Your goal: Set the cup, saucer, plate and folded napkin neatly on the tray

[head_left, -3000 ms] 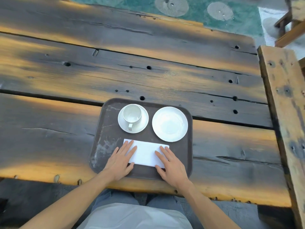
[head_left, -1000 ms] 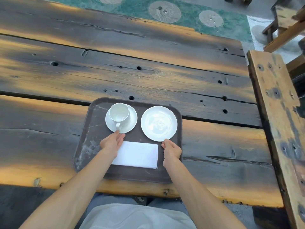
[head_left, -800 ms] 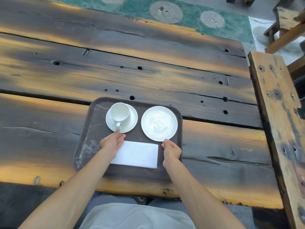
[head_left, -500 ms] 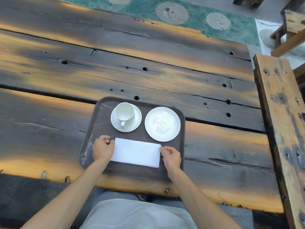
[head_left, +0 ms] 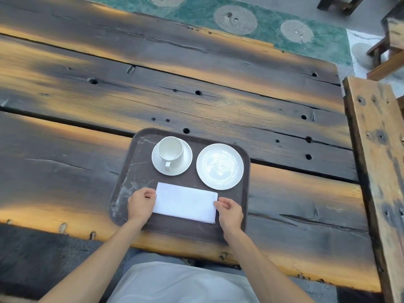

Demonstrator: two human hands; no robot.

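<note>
Napkin [head_left: 185,202], folded, lies on the near half of the tray [head_left: 122,189], its long axis running left to right between both hands. Left hand [head_left: 141,203] and right hand [head_left: 230,212], fingers curled, pinch its short ends, equally near. One cup [head_left: 170,150] stands on one saucer [head_left: 185,165]; one plate [head_left: 219,166] sits beside it.

Person, seen from the head. Left hand [head_left: 141,203] and right hand [head_left: 230,212]: bare, with no rings, watch or gloves; both forearms bare to the frame's edge. Torso: pale grey-white garment [head_left: 181,283]. Lap: blue-grey denim-like cloth [head_left: 150,258] above it.
</note>
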